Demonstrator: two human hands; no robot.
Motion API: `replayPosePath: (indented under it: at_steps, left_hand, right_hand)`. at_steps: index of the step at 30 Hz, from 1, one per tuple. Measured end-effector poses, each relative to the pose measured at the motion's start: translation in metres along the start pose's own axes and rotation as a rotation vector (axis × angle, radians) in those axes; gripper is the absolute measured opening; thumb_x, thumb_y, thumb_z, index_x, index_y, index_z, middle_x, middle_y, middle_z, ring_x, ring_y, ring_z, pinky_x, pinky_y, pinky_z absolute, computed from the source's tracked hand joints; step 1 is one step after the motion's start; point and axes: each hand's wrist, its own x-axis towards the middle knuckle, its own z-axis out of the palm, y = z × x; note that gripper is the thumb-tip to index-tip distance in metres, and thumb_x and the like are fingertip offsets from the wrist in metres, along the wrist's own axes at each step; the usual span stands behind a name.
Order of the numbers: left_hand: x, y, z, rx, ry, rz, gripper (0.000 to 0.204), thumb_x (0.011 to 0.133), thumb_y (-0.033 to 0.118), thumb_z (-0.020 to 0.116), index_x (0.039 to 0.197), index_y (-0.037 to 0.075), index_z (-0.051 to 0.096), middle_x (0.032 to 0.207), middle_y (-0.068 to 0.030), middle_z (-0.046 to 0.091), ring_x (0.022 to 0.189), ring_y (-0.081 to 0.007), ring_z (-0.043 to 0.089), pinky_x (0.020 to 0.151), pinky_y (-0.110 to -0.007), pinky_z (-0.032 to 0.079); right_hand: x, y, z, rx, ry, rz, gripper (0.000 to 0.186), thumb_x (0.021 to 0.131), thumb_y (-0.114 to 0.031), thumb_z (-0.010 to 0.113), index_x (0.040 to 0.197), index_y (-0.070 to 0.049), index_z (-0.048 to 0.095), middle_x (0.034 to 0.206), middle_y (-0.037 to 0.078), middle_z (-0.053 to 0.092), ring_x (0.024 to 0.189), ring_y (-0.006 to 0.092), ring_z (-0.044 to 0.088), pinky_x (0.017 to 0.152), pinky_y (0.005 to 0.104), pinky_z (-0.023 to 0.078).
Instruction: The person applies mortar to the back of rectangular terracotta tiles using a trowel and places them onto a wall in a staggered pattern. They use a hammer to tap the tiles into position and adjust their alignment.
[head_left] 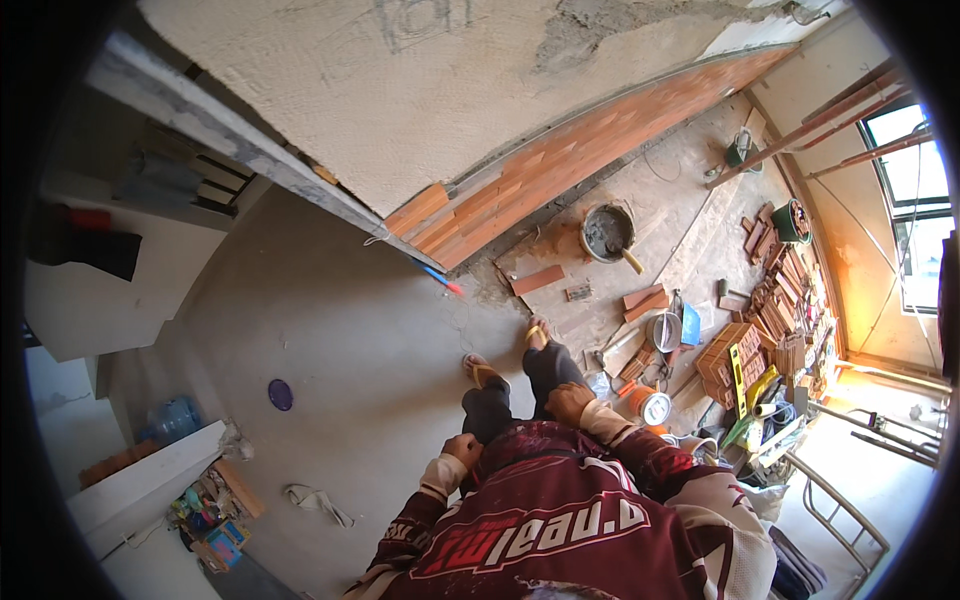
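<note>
The maroon-and-cream shirt [560, 480] of the person at work is nearest the camera and fills the lower middle of the view. The left hand [463, 450] is positioned at the left side of the shirt's lower edge, near the dark trousers [487, 413], with its fingers curled inward. The right hand [570, 403] is positioned at the right side of the same edge, likewise curled; I cannot tell whether either hand grips the cloth. Both feet, in sandals [537, 332], stand ahead on the grey floor [340, 330]. Forward and to the right, a round tub [607, 232] contains grey mortar, and a tool handle [632, 262] projects at its rim. Beyond the tub, reddish tiles [570, 170] cover the lower strip of the wall. A loose tile [538, 279] lies on the floor between the tub and the feet. To the right of the feet are a white bucket [664, 330], a blue object [691, 325] just beside it, and an orange pail [640, 402] with a white lid. Farther right, stacked tiles [725, 362] adjoin a large heap, with a yellow level [738, 380] leaning against the stack. A green bucket [793, 221] stands at the heap's far end. To the left, a purple disc [280, 395] lies flat on the floor; a pale cloth [318, 503] lies nearer the person.
</note>
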Motion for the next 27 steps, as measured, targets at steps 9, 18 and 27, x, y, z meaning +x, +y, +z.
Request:
replayPosePath:
  at_steps: [9, 18, 27]
  left_hand:
    - [0.016, 0.073, 0.036, -0.129, 0.022, -0.085, 0.032, 0.079, 0.032, 0.060, 0.071, 0.002, 0.066, 0.073, -0.0212, 0.065, 0.070, -0.0384, 0.065, 0.063, -0.045, 0.049]
    - [0.036, 0.067, 0.167, 0.247, -0.492, 0.332, 0.025, 0.085, 0.027, 0.056, 0.083, 0.009, 0.072, 0.081, -0.0161, 0.069, 0.079, -0.0347, 0.068, 0.071, -0.045, 0.053]
    - [0.156, 0.030, 0.167, -0.126, 0.177, -0.526, 0.049, 0.084, 0.050, 0.065, 0.117, 0.013, 0.064, 0.121, -0.0177, 0.063, 0.112, -0.0332, 0.060, 0.096, -0.048, 0.048]
  right_hand:
    - [-0.034, 0.080, -0.027, -0.035, -0.262, -0.281, 0.028, 0.088, -0.031, 0.054, 0.084, -0.007, 0.067, 0.081, 0.015, 0.067, 0.076, 0.0367, 0.067, 0.069, 0.0454, 0.055]
    - [0.087, 0.237, 0.007, -0.118, -0.517, -0.161, 0.035, 0.089, -0.038, 0.059, 0.102, -0.008, 0.071, 0.101, 0.017, 0.071, 0.096, 0.0370, 0.068, 0.086, 0.0470, 0.053]
    - [0.361, 0.421, 0.107, -0.406, -0.486, 0.235, 0.040, 0.090, -0.024, 0.059, 0.129, -0.013, 0.062, 0.134, 0.015, 0.059, 0.123, 0.0364, 0.058, 0.099, 0.0579, 0.046]
